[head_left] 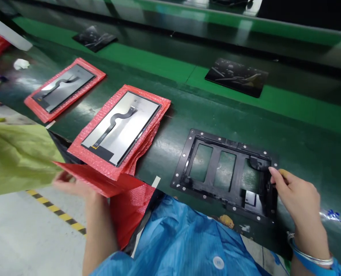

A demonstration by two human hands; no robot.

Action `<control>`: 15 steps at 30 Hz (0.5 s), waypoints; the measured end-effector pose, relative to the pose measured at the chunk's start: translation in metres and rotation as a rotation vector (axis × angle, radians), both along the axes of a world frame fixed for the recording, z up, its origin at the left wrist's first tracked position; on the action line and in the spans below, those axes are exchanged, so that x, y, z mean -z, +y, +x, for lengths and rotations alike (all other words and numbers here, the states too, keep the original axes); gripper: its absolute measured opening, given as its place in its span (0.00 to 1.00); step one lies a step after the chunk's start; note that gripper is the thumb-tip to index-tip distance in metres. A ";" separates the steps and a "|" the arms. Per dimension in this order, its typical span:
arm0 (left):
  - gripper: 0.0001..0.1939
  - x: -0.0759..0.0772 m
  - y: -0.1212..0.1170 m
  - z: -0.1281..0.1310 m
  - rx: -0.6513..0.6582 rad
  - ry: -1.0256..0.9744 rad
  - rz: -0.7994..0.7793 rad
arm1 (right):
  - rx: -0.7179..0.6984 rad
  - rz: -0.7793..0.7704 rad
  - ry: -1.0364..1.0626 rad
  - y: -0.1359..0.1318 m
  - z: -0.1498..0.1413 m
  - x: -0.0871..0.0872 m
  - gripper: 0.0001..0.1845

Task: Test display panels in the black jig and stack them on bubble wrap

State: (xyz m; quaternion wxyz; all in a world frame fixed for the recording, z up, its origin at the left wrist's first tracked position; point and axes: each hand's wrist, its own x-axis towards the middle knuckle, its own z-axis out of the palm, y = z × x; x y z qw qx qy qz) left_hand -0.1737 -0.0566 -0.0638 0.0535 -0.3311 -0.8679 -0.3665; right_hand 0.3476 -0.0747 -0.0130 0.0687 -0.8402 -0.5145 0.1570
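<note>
My left hand [75, 186] is at the table's front edge, its fingers closed at a red bubble-wrap bag [86, 176] that sticks up and partly covers it. Beside it, a display panel [138, 119] with a curved black ribbon cable lies face down on a stack of red bubble-wrap bags [155, 134]. On the right, my right hand [297, 195] pinches the right edge of a black plastic frame [210, 165]. This frame lies flat on the table, with three rectangular openings and several small round silvery dots around its rim.
Further left, another display panel [75, 80] rests on red bubble wrap. Two dark glossy panels [236, 76] lie on the green strip behind the table. A person's yellow-green sleeve [17, 157] is at left. Small blue pieces [333, 215] lie at far right.
</note>
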 end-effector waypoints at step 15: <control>0.19 -0.085 0.098 0.053 0.274 0.137 -0.343 | 0.124 0.066 0.038 0.003 -0.005 0.000 0.34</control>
